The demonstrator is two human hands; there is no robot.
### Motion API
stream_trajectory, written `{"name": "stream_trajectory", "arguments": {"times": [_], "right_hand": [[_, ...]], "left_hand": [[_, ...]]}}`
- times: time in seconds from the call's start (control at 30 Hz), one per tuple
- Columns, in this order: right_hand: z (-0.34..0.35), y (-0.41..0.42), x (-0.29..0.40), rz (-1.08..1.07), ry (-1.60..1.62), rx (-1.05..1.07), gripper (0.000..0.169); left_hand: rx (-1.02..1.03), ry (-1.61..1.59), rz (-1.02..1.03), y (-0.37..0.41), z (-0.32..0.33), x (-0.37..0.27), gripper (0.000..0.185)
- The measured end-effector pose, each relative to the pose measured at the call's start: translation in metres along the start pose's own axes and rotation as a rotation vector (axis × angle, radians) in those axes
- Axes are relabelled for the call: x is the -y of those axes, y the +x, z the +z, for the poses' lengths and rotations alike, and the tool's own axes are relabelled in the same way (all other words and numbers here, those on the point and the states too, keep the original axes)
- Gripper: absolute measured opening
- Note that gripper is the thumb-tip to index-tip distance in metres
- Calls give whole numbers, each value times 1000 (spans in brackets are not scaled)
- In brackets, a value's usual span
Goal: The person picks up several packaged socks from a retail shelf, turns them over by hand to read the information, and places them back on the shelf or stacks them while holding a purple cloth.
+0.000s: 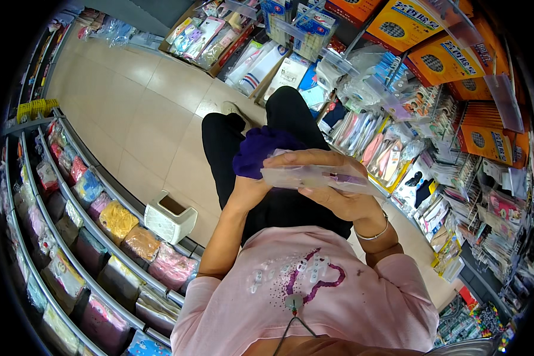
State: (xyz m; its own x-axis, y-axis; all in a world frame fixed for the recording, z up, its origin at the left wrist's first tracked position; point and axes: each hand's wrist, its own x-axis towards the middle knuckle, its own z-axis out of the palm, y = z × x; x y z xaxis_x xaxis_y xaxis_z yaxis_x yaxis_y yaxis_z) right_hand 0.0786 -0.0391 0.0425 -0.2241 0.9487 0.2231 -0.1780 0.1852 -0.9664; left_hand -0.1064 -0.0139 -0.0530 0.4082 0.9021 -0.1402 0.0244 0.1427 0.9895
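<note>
My right hand point(333, 182), with a metal bangle at the wrist, grips a translucent plastic packet point(289, 176) between thumb and fingers, above my lap. Something purple shows inside or through the packet. A bunched dark purple cloth item point(264, 149) lies just beyond the packet, over my black trousers. My left hand point(251, 189) is at the near side of the purple cloth; its fingers are hidden behind the packet and the cloth, so its hold cannot be made out.
Shelves of plastic-wrapped clothing point(118, 220) curve along the left. A white plastic stool point(170, 218) stands on the tiled floor beside them. Hanging orange packages point(445, 58) and boxes of packaged socks point(260, 66) line the right and far side. A yellow basket point(36, 109) sits at far left.
</note>
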Motion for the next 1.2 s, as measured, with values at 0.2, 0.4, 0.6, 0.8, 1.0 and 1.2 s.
{"name": "stream_trajectory", "arguments": {"times": [0.2, 0.4, 0.6, 0.8, 1.0, 1.2], "right_hand": [[2, -1, -14, -172, -12, 1, 39], [-3, 6, -6, -290, -31, 73, 49], [-4, 4, -5, -301, -49, 95, 48], [0, 1, -10, -221, -108, -1, 34], [0, -4, -22, -150, -180, -148, 42], [0, -19, -38, 36, -164, -223, 52]], "left_hand": [[-7, 192, 404, 17, 4, -19, 36], [16, 136, 258, 10, -4, 3, 41], [100, 14, -190, -13, -15, 53, 41], [-39, -372, -253, -26, -15, 31, 44], [-29, -392, -239, -17, -11, 17, 74], [-65, -416, -313, -15, -3, -2, 71]]}}
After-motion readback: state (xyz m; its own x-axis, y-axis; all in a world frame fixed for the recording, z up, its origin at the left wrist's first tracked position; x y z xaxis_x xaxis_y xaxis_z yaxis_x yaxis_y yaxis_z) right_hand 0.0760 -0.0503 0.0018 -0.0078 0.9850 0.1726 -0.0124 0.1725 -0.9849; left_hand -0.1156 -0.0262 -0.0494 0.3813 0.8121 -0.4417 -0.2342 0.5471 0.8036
